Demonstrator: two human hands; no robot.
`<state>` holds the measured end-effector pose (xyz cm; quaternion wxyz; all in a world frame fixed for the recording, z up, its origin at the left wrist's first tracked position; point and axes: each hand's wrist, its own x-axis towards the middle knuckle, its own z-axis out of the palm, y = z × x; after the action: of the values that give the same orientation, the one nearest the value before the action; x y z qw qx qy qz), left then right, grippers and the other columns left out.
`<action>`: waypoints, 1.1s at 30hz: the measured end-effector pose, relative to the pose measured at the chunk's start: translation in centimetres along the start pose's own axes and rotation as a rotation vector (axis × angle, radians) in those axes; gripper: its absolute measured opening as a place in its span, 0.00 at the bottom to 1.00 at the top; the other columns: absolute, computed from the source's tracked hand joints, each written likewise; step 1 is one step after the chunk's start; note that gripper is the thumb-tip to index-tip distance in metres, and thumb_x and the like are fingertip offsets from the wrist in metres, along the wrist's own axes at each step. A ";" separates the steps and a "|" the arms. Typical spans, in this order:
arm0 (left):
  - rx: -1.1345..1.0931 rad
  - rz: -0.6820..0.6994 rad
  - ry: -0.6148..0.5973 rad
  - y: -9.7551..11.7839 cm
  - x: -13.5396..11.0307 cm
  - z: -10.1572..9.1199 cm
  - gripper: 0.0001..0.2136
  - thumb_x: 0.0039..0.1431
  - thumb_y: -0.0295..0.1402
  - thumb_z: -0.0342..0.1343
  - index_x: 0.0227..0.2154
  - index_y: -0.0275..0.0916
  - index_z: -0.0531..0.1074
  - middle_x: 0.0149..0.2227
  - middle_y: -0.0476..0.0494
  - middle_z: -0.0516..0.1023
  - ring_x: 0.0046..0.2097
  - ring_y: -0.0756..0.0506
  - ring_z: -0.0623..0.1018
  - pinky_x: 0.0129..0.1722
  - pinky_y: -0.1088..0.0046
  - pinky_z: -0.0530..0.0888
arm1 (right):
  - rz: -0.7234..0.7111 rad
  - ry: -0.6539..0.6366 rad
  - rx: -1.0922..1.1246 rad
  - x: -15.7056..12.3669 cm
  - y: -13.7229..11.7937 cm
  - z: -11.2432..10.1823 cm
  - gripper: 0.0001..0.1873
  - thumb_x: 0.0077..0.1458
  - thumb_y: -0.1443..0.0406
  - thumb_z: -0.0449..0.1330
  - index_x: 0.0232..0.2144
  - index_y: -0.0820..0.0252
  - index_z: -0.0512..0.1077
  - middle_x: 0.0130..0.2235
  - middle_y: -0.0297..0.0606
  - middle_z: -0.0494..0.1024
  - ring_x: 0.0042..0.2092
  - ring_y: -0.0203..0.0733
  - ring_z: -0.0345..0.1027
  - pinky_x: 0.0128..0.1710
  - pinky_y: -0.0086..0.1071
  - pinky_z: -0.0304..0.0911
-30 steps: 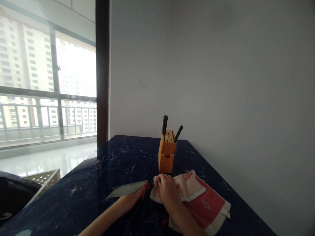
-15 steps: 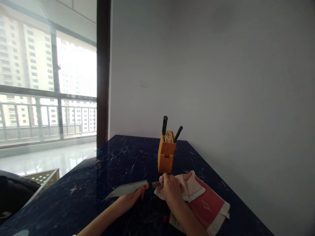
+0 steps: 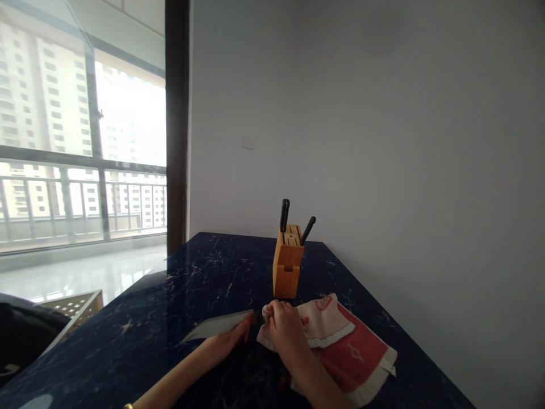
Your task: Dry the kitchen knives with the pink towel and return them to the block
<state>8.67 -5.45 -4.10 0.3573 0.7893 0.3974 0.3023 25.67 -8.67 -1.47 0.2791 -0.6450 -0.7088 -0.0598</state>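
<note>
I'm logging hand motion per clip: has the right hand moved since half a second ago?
Yes: judged against the knife block, the right hand has shifted left in the view, towards the knife blade.

"Walls?"
"Plain grey wall, 11 round to 4, dim. Small pale plate at 11."
"Light?"
"Daylight from the big window, 9 to 10, sky blown out white. Dark upright frame at 10."
"Through the glass?"
"Railing at 9, pale tower blocks just above."
"Floor?"
"Glossy pale floor, between 8 and 9, reflecting."
"Furniture?"
"Dark blue marbled table, 6 o'clock, white veins. Perforated pale panel at 8, something black beside it, can't tell what."
</note>
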 end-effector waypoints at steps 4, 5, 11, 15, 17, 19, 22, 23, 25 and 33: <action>0.036 -0.046 0.008 -0.3 0.1 0.0 0.21 0.59 0.47 0.35 0.20 0.40 0.62 0.21 0.53 0.65 0.27 0.50 0.66 0.33 0.76 0.64 | 0.050 0.024 -0.025 0.4 1.2 0.5 0.11 0.53 0.73 0.47 0.29 0.60 0.68 0.32 0.38 0.74 0.37 0.39 0.66 0.40 0.30 0.52; 0.037 -0.051 0.011 -0.3 0.1 0.0 0.21 0.58 0.47 0.35 0.19 0.40 0.62 0.21 0.53 0.65 0.26 0.50 0.66 0.32 0.76 0.64 | 0.043 0.021 -0.019 0.3 1.0 0.5 0.11 0.53 0.73 0.47 0.29 0.60 0.68 0.32 0.38 0.74 0.38 0.39 0.65 0.40 0.30 0.53; -0.045 -0.032 0.031 0.1 0.1 0.0 0.19 0.57 0.47 0.38 0.22 0.40 0.64 0.22 0.53 0.66 0.28 0.50 0.67 0.33 0.75 0.64 | -0.052 -0.004 0.022 -0.5 -0.8 0.0 0.12 0.51 0.75 0.47 0.31 0.60 0.68 0.34 0.38 0.74 0.40 0.40 0.64 0.42 0.30 0.53; -0.089 -0.101 0.045 -0.3 0.4 0.2 0.23 0.55 0.50 0.37 0.17 0.39 0.64 0.18 0.53 0.63 0.24 0.50 0.65 0.29 0.75 0.64 | 0.008 0.003 0.005 0.0 0.3 0.3 0.12 0.51 0.75 0.47 0.30 0.60 0.68 0.33 0.38 0.74 0.39 0.40 0.65 0.40 0.29 0.54; -0.111 -0.117 0.051 -0.6 0.6 0.2 0.25 0.55 0.51 0.36 0.15 0.39 0.64 0.16 0.54 0.60 0.23 0.50 0.64 0.28 0.74 0.63 | 0.056 0.013 -0.007 0.4 1.1 0.3 0.11 0.51 0.74 0.48 0.29 0.59 0.68 0.33 0.38 0.75 0.39 0.40 0.66 0.40 0.29 0.54; -0.132 -0.114 0.067 -0.7 0.7 0.2 0.25 0.55 0.52 0.36 0.15 0.39 0.63 0.15 0.54 0.59 0.23 0.50 0.64 0.28 0.75 0.63 | 0.105 0.019 -0.018 0.7 1.8 0.0 0.11 0.50 0.74 0.48 0.29 0.59 0.68 0.33 0.38 0.75 0.39 0.40 0.66 0.39 0.30 0.54; -0.145 -0.106 0.092 -0.4 0.7 -0.1 0.26 0.56 0.52 0.34 0.14 0.39 0.61 0.15 0.54 0.59 0.22 0.50 0.63 0.28 0.75 0.63 | 0.141 0.016 -0.011 0.8 2.3 -0.7 0.11 0.51 0.73 0.48 0.29 0.59 0.69 0.33 0.38 0.75 0.38 0.40 0.67 0.37 0.28 0.55; -0.146 -0.100 0.098 -0.2 0.7 -0.2 0.26 0.56 0.52 0.34 0.13 0.40 0.61 0.15 0.53 0.59 0.22 0.50 0.63 0.28 0.75 0.63 | 0.149 0.011 -0.002 0.9 2.4 -0.9 0.11 0.51 0.74 0.48 0.29 0.59 0.69 0.33 0.38 0.75 0.38 0.39 0.67 0.37 0.28 0.55; -0.151 -0.090 0.105 -0.1 0.6 -0.2 0.26 0.56 0.52 0.35 0.13 0.40 0.61 0.15 0.53 0.59 0.22 0.50 0.64 0.28 0.75 0.62 | 0.156 0.010 0.022 0.9 2.6 -1.3 0.11 0.51 0.74 0.47 0.29 0.59 0.69 0.33 0.38 0.75 0.37 0.38 0.67 0.36 0.26 0.56; -0.192 -0.102 0.138 -0.3 0.7 0.0 0.25 0.54 0.53 0.36 0.13 0.40 0.60 0.15 0.53 0.60 0.22 0.50 0.63 0.27 0.75 0.62 | 0.162 0.012 0.020 0.8 2.6 -1.4 0.11 0.51 0.73 0.47 0.29 0.60 0.69 0.33 0.39 0.75 0.36 0.38 0.68 0.34 0.26 0.56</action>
<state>8.92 -4.72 -4.20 0.4182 0.7075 0.4298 0.3739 28.56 -8.13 -0.67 0.2938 -0.6970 -0.6532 -0.0342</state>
